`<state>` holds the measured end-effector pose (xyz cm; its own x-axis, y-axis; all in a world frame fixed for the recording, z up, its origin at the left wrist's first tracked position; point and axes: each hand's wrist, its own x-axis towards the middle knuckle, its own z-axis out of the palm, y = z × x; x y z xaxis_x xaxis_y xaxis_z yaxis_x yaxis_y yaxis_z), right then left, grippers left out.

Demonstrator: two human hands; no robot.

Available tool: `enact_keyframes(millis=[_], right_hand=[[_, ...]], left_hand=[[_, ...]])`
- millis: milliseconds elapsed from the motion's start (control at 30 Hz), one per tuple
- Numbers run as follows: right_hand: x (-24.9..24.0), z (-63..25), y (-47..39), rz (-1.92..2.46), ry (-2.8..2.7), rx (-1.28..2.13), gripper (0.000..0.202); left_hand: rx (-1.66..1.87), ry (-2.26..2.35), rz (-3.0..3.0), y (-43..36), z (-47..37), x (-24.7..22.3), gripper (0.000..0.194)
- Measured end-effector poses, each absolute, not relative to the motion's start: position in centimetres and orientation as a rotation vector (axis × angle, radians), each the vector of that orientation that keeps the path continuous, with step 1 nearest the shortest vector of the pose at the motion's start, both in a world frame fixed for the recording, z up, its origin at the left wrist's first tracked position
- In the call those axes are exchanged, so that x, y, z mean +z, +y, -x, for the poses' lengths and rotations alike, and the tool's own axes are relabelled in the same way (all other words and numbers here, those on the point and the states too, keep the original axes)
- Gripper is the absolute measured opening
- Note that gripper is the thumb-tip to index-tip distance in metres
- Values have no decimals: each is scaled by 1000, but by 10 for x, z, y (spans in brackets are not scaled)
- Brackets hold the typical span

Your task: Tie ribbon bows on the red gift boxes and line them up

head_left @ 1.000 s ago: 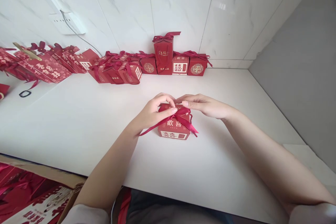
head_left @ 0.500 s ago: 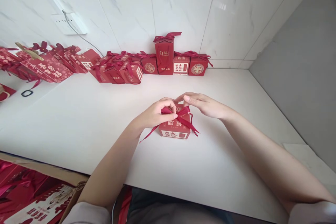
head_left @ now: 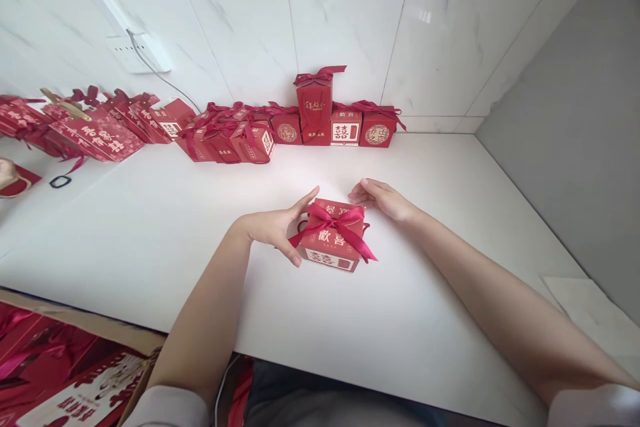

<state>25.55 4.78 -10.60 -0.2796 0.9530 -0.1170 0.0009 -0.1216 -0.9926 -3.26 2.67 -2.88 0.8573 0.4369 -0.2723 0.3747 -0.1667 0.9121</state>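
A small red gift box (head_left: pixel 327 250) with white and gold lettering stands on the white table in front of me. Across its top lies a ribbon bow (head_left: pixel 334 219), its tails hanging over the left and right sides. My left hand (head_left: pixel 280 230) is at the box's left side, thumb and fingers spread wide; whether it touches the box I cannot tell. Beyond the box's far right corner is my right hand (head_left: pixel 383 199), its fingers loosely extended and partly curled, with no object visible in it.
Along the tiled wall stand several finished-looking red boxes with bows (head_left: pixel 250 140), one tall box (head_left: pixel 315 107) among them. Red bags (head_left: pixel 95 137) lean at the left. A dark ring (head_left: pixel 61 181) lies on the table. At lower left is a carton (head_left: pixel 85 320) of red packaging.
My left hand has let go of the bow and opened at the box's left side. My right hand has moved slightly away to the right. The bow now lies flatter, uncovered.
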Motion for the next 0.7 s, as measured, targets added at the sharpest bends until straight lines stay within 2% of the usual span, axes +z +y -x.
enact_keyframes(millis=[200, 367, 467, 633, 700], right_hand=[[-114, -259, 50, 1076, -1344, 1464, 51], [-117, -259, 47, 1005, -1409, 1412, 47], [-118, -260, 44, 971, -1429, 1343, 47], [-117, -256, 42, 690, -1600, 1296, 64], [-118, -253, 43, 654, -1707, 1259, 87]], left_hand=[[57, 566, -1741, 30, 23, -48, 104], [220, 640, -1809, 29, 14, -56, 92], [464, 684, -1885, 32, 11, -62, 88], [801, 830, -1951, 47, 13, -80, 90], [850, 882, -1958, 52, 14, -86, 93]])
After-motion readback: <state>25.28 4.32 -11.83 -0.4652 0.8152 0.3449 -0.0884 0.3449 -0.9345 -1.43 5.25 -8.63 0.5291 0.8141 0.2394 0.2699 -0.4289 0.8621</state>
